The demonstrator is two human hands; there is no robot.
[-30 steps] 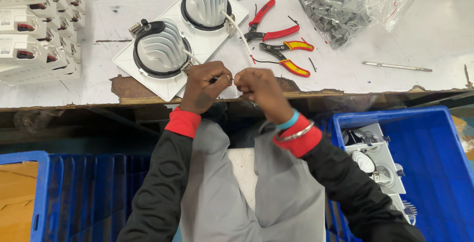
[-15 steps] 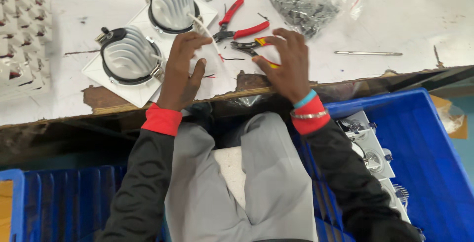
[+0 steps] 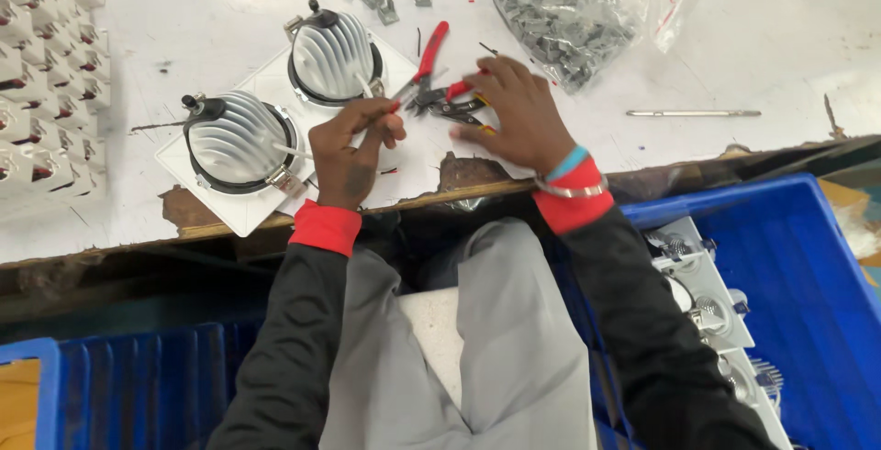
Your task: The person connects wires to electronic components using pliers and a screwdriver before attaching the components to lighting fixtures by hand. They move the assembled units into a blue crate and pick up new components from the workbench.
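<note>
While both hands work at the table edge, the scene reads so:

Left hand (image 3: 347, 152): fingers pinched together on a thin white wire (image 3: 365, 88) (its end is too fine to make out), just beside the twin white lamp fitting (image 3: 275, 115).

Right hand (image 3: 518, 115): fingers spread, lying on the yellow-handled cutters (image 3: 463, 112), not closed round them.

Red-handled pliers (image 3: 428, 57): lying on the white table (image 3: 780, 37), touching the cutters.

Clear bag of grey clips (image 3: 569, 5): beyond the right hand.

Metal rod (image 3: 693, 113): well right.

Blue crate (image 3: 808, 276): below the table, holding fittings.
</note>
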